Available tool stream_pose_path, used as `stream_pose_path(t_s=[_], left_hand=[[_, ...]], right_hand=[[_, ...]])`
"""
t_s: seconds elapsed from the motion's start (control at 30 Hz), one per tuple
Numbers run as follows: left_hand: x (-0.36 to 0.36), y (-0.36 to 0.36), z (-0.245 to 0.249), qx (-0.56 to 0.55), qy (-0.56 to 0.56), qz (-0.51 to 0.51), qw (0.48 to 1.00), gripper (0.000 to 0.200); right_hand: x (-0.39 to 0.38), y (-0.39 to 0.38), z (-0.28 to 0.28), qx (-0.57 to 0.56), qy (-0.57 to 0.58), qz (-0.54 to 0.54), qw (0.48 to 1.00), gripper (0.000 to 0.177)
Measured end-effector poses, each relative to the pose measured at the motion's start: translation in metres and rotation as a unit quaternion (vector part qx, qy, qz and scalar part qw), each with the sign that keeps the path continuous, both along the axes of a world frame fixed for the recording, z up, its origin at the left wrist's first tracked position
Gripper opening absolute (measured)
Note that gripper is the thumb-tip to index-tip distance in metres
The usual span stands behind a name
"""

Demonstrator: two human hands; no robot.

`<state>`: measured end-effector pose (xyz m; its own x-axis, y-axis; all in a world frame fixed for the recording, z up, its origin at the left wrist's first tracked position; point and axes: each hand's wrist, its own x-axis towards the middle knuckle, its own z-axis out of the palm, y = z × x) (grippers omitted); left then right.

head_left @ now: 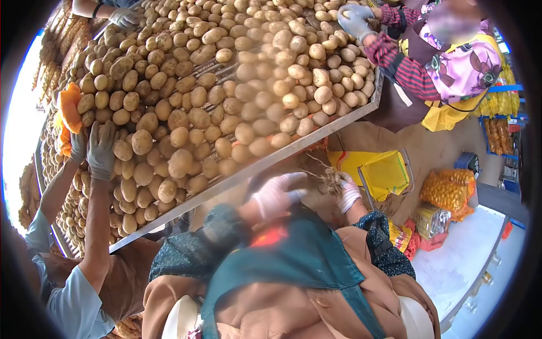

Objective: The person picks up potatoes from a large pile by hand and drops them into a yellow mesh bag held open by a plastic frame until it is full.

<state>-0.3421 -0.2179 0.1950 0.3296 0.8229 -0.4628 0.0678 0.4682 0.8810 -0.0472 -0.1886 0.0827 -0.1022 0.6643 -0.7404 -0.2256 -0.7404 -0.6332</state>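
My left hand [279, 195], in a pale knitted glove, is in front of my green apron [282, 248], near the table's metal edge. Its fingers are apart and nothing shows in them. In the same kind of glove, my right hand [349, 193] is closed on a tangle of brown strings [326, 178] that looks like twine or dry roots; loose ends stick out toward the table. Many potatoes [180, 163] lie spread over the slatted sorting table [248, 168] ahead of both hands. A smear blurs part of the view.
A yellow bag [384, 175] hangs on a metal frame beside my right hand. One co-worker's gloved hands [101, 150] touch potatoes at left, near an orange net bag [70, 107]. Another's gloved hands [357, 21] are at upper right. A filled net sack [447, 189] stands by a white table [460, 243].
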Motion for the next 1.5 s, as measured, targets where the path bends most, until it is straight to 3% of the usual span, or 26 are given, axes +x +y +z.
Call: stream_pose_path(t_s=[0.07,0.1,0.13,0.17,0.2,0.3,0.37,0.43,0.47,0.53,0.63,0.67,0.73,0.8,0.9,0.97,1.03,1.07,1.1,1.13,1.2,1.23,1.3,1.43,1.47,1.5], left_hand=[[-0.02,-0.008,0.004,-0.01,-0.038,0.052,0.998,0.04],[-0.034,-0.009,0.017,0.003,0.022,0.055,0.998,0.041],[-0.046,-0.019,0.012,0.002,0.045,0.097,0.994,0.039],[-0.055,-0.031,0.007,0.001,0.067,0.14,0.988,0.037],[-0.066,-0.038,0.012,-0.028,0.041,0.168,0.985,0.038],[-0.088,-0.053,0.027,-0.091,0.027,0.257,0.962,0.036],[-0.1,-0.056,0.033,-0.069,0.053,0.306,0.948,0.036],[-0.118,-0.054,0.038,0.02,0.144,0.317,0.937,0.037],[-0.127,-0.049,0.05,0.11,0.287,0.266,0.914,0.038],[-0.145,-0.044,0.073,0.292,0.508,0.173,0.792,0.043],[-0.177,-0.057,0.053,0.226,0.658,0.082,0.713,0.059],[-0.181,-0.057,0.048,0.184,0.67,0.052,0.718,0.062],[-0.19,-0.052,0.036,0.149,0.693,-0.01,0.705,0.071],[-0.198,-0.04,0.027,0.111,0.67,-0.005,0.734,0.074],[-0.206,-0.021,0.03,0.1,0.597,0.025,0.795,0.074],[-0.212,-0.019,0.033,0.149,0.487,0.107,0.854,0.073],[-0.212,-0.009,0.036,0.071,0.181,0.268,0.944,0.074],[-0.212,0.003,0.055,-0.001,-0.009,0.326,0.945,0.074],[-0.214,0.012,0.065,-0.073,-0.199,0.368,0.905,0.074],[-0.218,0.015,0.064,-0.097,-0.266,0.365,0.887,0.068],[-0.225,0.025,0.042,-0.127,-0.33,0.4,0.846,0.062],[-0.228,0.027,0.034,-0.154,-0.358,0.413,0.823,0.057],[-0.231,0.037,0.035,-0.196,-0.397,0.434,0.784,0.051],[-0.233,0.051,0.052,-0.232,-0.432,0.447,0.748,0.044],[-0.235,0.051,0.048,-0.23,-0.428,0.448,0.751,0.044],[-0.237,0.051,0.044,-0.226,-0.424,0.45,0.753,0.043]], right_hand=[[0.055,-0.024,-0.06,0.075,-0.106,0.01,0.991,0.022],[0.057,-0.019,-0.055,-0.081,0.03,-0.129,0.988,0.021],[0.057,-0.019,-0.061,-0.023,-0.203,0.147,0.968,0.024],[0.057,-0.02,-0.072,0.042,-0.411,0.403,0.817,0.026],[0.05,-0.02,-0.074,0.103,-0.565,0.602,0.555,0.028],[-0.052,0.015,-0.088,0.335,-0.431,0.573,0.611,0.04],[-0.143,0.046,-0.007,0.498,-0.299,0.6,0.55,0.037],[-0.18,0.055,0.039,0.486,-0.249,0.654,0.524,0.036],[-0.189,0.058,0.054,0.395,-0.264,0.697,0.536,0.037],[-0.175,0.05,0.027,0.23,-0.305,0.684,0.621,0.038],[-0.127,0.038,-0.001,0.028,-0.388,0.497,0.776,0.038],[-0.122,0.038,0.024,0.178,-0.424,0.455,0.762,0.032],[-0.145,0.061,0.09,0.288,-0.39,0.393,0.781,0.023],[-0.18,0.091,0.114,0.404,-0.341,0.35,0.774,0.019],[-0.243,0.152,0.1,0.586,-0.312,0.32,0.676,0.025],[-0.291,0.193,0.098,0.557,-0.351,0.392,0.643,0.029],[-0.329,0.225,0.089,0.548,-0.418,0.464,0.556,0.032],[-0.342,0.239,0.087,0.54,-0.45,0.497,0.509,0.033],[-0.352,0.248,0.094,0.493,-0.469,0.543,0.492,0.034],[-0.362,0.254,0.101,0.444,-0.486,0.587,0.472,0.034],[-0.378,0.263,0.106,0.377,-0.519,0.627,0.441,0.034],[-0.379,0.265,0.107,0.378,-0.557,0.628,0.39,0.031],[-0.376,0.271,0.123,0.372,-0.58,0.619,0.376,0.029],[-0.348,0.272,0.116,0.467,-0.538,0.607,0.352,0.048],[-0.328,0.278,0.083,0.542,-0.511,0.548,0.382,0.065],[-0.323,0.274,0.094,0.524,-0.465,0.5,0.51,0.062]])
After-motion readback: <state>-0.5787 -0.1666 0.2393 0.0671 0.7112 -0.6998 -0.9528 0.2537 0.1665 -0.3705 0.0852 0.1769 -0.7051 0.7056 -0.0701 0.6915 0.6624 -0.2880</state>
